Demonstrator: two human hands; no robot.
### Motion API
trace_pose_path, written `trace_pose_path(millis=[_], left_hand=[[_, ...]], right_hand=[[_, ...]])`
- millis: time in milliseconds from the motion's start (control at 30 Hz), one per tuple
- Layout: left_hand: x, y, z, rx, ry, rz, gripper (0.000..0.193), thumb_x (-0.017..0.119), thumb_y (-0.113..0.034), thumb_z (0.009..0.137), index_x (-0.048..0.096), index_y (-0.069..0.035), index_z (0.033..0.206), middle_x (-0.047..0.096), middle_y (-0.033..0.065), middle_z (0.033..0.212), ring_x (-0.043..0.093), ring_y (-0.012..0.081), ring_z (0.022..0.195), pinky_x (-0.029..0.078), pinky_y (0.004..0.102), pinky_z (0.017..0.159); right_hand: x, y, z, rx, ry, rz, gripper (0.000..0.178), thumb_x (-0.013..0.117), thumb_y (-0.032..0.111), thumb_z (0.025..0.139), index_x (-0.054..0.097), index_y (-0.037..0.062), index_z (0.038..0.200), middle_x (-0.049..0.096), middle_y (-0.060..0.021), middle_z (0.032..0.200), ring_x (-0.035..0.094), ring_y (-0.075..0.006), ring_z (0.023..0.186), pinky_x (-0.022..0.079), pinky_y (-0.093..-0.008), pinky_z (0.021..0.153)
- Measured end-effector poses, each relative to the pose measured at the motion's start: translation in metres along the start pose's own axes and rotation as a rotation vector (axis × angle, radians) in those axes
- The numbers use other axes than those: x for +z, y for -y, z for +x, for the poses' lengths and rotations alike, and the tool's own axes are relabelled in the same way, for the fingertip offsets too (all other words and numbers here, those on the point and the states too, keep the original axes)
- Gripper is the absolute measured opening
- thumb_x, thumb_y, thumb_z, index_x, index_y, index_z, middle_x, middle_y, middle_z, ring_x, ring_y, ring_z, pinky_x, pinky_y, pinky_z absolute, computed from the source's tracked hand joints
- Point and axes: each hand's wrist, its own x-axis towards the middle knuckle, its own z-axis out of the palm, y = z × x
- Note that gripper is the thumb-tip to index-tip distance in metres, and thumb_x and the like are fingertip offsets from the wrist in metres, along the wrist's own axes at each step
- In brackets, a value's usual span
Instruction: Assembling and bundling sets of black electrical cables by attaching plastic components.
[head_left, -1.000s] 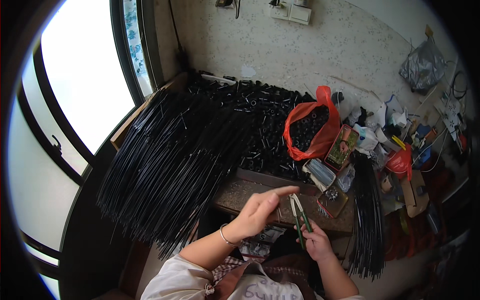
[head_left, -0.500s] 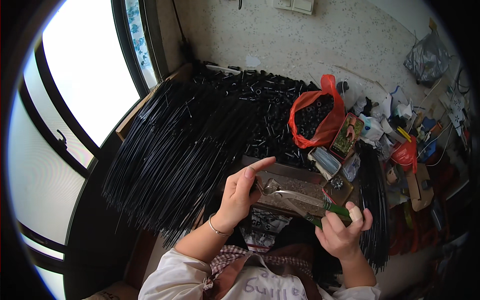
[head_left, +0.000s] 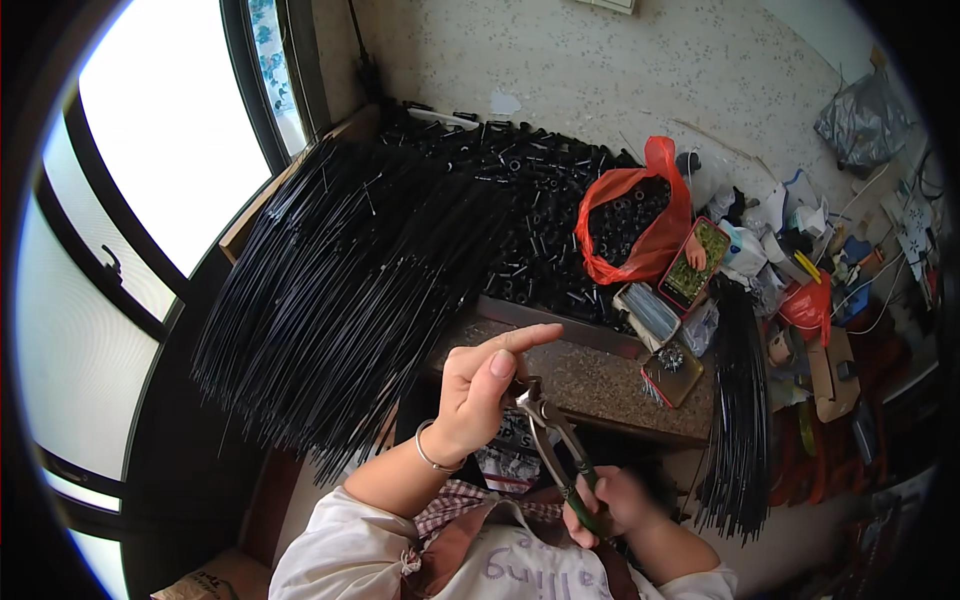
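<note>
My right hand [head_left: 615, 500], partly blurred, is closed around the green handles of metal pincers [head_left: 550, 432] in front of my chest. The tool slants up to the left, its head beside the fingers of my left hand [head_left: 478, 392]. That hand has its index finger stretched out to the right and its other fingers curled in. A small dark piece shows between them and the pincers' jaws; I cannot make out what it is. To the left lies a large bundle of long thin black rods or cables [head_left: 320, 290].
Behind is a heap of small black tubular parts [head_left: 535, 260]. A red plastic bag [head_left: 655, 240] of black rings stands by a phone [head_left: 697, 262]. A clear tray [head_left: 672, 378] of small metal pieces sits on the speckled table [head_left: 600, 385]. Another black bundle [head_left: 740, 420] hangs at right.
My right hand has swung the pincers down and left, closer to my body, and the handles now point downward. My left hand stays nearly in place.
</note>
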Motion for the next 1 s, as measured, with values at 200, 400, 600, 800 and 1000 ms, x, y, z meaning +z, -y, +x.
trace_pose_path(millis=[200, 400, 600, 800, 1000], left_hand=[[-0.009, 0.006, -0.004, -0.018, 0.029, 0.005, 0.031, 0.043, -0.018, 0.076, 0.048, 0.003, 0.098, 0.040, -0.0034, 0.048, 0.034, 0.0013, 0.044, 0.027, 0.0145, 0.043], [-0.008, -0.001, 0.004, -0.001, -0.132, 0.082, 0.030, 0.049, -0.014, 0.072, 0.050, 0.004, 0.096, 0.048, -0.0014, 0.056, 0.040, 0.0022, 0.050, 0.032, 0.0141, 0.048], [-0.005, -0.002, 0.007, -0.099, 0.050, 0.143, 0.038, 0.062, -0.018, 0.061, 0.051, 0.002, 0.092, 0.051, 0.0011, 0.057, 0.043, 0.0026, 0.051, 0.035, 0.0154, 0.047], [-0.004, 0.011, 0.009, 0.042, -0.032, 0.191, 0.066, 0.073, -0.035, 0.046, 0.049, 0.003, 0.095, 0.042, -0.0045, 0.051, 0.036, 0.0011, 0.046, 0.025, 0.0151, 0.041], [0.005, 0.011, 0.010, 0.081, 0.044, 0.191, 0.075, 0.072, -0.046, 0.041, 0.050, 0.001, 0.095, 0.044, -0.0029, 0.050, 0.038, 0.0020, 0.046, 0.029, 0.0149, 0.043]], right_hand=[[0.020, 0.017, 0.028, -0.203, -0.271, -1.213, 0.050, 0.060, 0.001, 0.057, 0.036, 0.0021, 0.101, 0.049, -0.0041, 0.065, 0.046, -0.0095, 0.052, 0.038, -0.0202, 0.049], [0.033, 0.018, 0.010, -0.162, -0.356, -1.058, 0.018, 0.052, 0.003, 0.068, 0.044, -0.0028, 0.083, 0.052, -0.0101, 0.063, 0.050, -0.0148, 0.048, 0.041, -0.0254, 0.046], [0.014, 0.020, 0.024, -0.139, -0.281, -1.235, 0.032, 0.060, 0.011, 0.062, 0.043, -0.0007, 0.087, 0.051, -0.0068, 0.061, 0.049, -0.0128, 0.049, 0.039, -0.0237, 0.045], [0.003, 0.040, 0.021, -0.939, -0.577, -2.131, 0.029, 0.054, 0.003, 0.059, 0.045, -0.0005, 0.086, 0.051, -0.0107, 0.066, 0.052, -0.0220, 0.057, 0.040, -0.0327, 0.055], [0.002, 0.017, 0.017, 0.116, -0.152, -0.720, 0.018, 0.055, 0.009, 0.069, 0.047, -0.0020, 0.080, 0.052, -0.0077, 0.058, 0.051, -0.0150, 0.047, 0.040, -0.0240, 0.045]])
